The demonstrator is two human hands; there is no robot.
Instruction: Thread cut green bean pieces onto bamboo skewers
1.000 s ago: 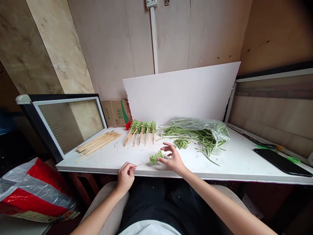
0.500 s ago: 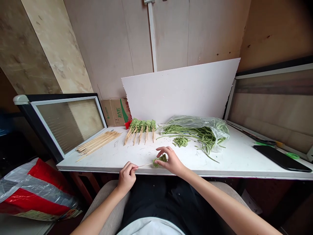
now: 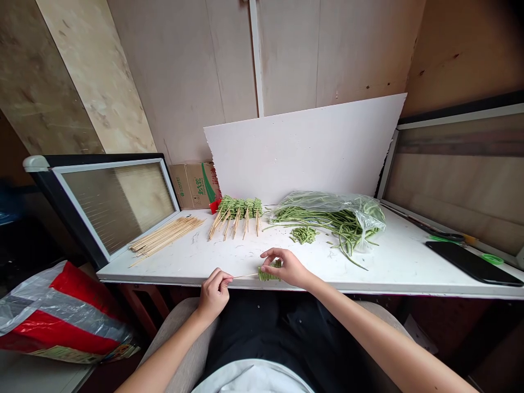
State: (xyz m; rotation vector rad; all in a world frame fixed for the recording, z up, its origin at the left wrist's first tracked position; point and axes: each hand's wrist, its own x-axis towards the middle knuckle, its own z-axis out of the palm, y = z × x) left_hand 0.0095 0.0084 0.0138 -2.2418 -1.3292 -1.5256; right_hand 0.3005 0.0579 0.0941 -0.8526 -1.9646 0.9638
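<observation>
My left hand [image 3: 215, 292] is closed round the end of a thin wooden skewer [image 3: 246, 275] at the table's front edge. Short cut green bean pieces [image 3: 267, 276] sit side by side across the skewer's other end. My right hand [image 3: 292, 268] curls over those pieces from the right, thumb and fingers on them, partly hiding them. Further back lies a small heap of cut green beans [image 3: 303, 235]. Finished-looking bean skewers [image 3: 239, 209] are stacked behind, their sticks pointing at me. At left lies a pile of bare skewers [image 3: 166, 236].
Long green beans [image 3: 323, 216] spill from a clear plastic bag [image 3: 366, 218] at the back. A black phone [image 3: 470, 263], scissors [image 3: 448, 236] and a green tape roll [image 3: 492, 259] lie at right. A white board [image 3: 303, 153] and a cardboard box [image 3: 192, 185] stand behind.
The right hand's fingers have come down closer onto the bean pieces, and the row of pieces has turned slightly. My left hand keeps its hold on the skewer. The view has shifted a little.
</observation>
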